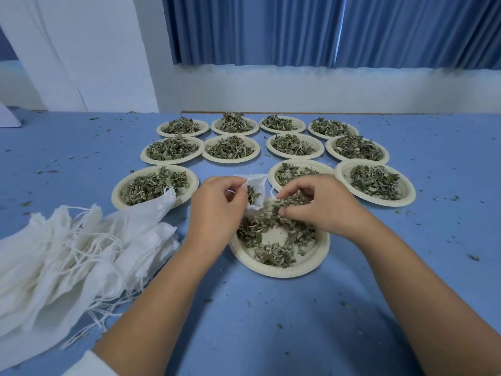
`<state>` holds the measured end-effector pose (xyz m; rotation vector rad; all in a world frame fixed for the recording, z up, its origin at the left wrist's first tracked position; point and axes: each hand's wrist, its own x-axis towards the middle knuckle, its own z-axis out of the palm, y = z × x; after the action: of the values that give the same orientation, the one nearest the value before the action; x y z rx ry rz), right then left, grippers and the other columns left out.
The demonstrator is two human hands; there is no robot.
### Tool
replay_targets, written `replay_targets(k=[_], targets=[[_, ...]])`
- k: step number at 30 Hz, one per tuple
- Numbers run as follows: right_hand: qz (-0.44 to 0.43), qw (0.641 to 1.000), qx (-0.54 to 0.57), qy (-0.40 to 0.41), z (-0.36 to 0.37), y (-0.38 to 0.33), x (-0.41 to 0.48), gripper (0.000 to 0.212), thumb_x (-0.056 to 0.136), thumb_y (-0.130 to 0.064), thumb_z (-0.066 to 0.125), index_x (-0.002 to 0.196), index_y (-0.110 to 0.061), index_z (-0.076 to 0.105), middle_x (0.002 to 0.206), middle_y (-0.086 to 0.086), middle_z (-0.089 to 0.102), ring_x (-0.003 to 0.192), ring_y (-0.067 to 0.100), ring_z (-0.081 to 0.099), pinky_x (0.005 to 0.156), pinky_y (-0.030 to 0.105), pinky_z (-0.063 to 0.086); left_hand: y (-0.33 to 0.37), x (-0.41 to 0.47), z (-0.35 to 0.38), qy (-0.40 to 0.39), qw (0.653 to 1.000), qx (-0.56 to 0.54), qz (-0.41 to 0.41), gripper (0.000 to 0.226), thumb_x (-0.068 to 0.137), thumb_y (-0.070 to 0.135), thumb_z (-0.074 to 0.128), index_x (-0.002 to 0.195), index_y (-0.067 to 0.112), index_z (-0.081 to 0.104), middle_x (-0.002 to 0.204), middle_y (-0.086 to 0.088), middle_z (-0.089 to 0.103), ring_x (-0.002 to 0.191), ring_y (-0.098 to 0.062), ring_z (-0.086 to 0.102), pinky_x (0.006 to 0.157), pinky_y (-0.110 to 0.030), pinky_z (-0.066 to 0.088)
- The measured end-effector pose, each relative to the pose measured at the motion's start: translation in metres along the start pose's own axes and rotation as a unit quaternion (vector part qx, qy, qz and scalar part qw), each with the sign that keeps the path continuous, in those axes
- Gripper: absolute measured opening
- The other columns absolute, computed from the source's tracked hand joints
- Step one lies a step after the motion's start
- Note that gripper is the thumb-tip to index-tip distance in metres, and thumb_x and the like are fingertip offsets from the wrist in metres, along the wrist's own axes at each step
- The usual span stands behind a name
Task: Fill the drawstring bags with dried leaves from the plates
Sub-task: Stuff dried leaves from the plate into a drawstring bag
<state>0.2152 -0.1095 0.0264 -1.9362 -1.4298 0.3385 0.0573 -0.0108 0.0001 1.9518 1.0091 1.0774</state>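
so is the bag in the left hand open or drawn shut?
Open. The left hand holds the bag with its mouth spread, dried leaves visible inside; the right hand grips more leaves beside it.

Looks like a plain workroom for packing dry goods by hand. Shown by one blue-covered counter (271, 321), spread across its middle with rows of paper plates (230, 160) heaped with dried leaves (375, 181), piled at its left edge with loose white drawstring bags (67, 253), strewn all over with leaf crumbs (474, 257). Beyond its far edge, a bare white wall (298, 90) and pleated blue curtains (271, 28).
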Motion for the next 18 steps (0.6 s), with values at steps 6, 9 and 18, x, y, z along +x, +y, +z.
replay_targets(k=[6, 9, 18], targets=[[0.036, 0.991, 0.132, -0.008, -0.004, 0.003, 0.000, 0.030, 0.072, -0.023, 0.085, 0.097, -0.029, 0.069, 0.069, -0.032, 0.057, 0.062, -0.015, 0.050, 0.061, 0.008, 0.036, -0.004, 0.004, -0.004, 0.036, 0.999, 0.001, -0.014, 0.011, 0.093, 0.020, 0.062, 0.095, 0.021, 0.074, 0.090, 0.002, 0.071, 0.078, -0.009, 0.066, 0.077, -0.023, 0.049], [0.052, 0.989, 0.138, -0.005, -0.004, 0.004, 0.000, 0.035, 0.071, -0.022, 0.085, 0.100, -0.030, 0.068, 0.086, -0.024, 0.058, 0.078, -0.006, 0.051, 0.074, 0.019, 0.040, -0.005, 0.007, -0.009, 0.067, 0.997, -0.008, -0.026, 0.016, 0.093, 0.019, 0.060, 0.096, 0.017, 0.076, 0.086, 0.005, 0.072, 0.077, -0.008, 0.065, 0.066, -0.018, 0.043], [0.056, 0.986, 0.156, 0.001, -0.002, 0.004, 0.001, 0.028, 0.071, -0.024, 0.085, 0.094, -0.031, 0.070, 0.105, -0.019, 0.065, 0.103, 0.003, 0.058, 0.091, 0.028, 0.047, -0.004, 0.010, -0.012, 0.063, 0.997, -0.015, -0.037, 0.019, 0.094, 0.017, 0.060, 0.103, 0.012, 0.075, 0.090, 0.000, 0.074, 0.085, -0.015, 0.069, 0.082, -0.032, 0.054]])
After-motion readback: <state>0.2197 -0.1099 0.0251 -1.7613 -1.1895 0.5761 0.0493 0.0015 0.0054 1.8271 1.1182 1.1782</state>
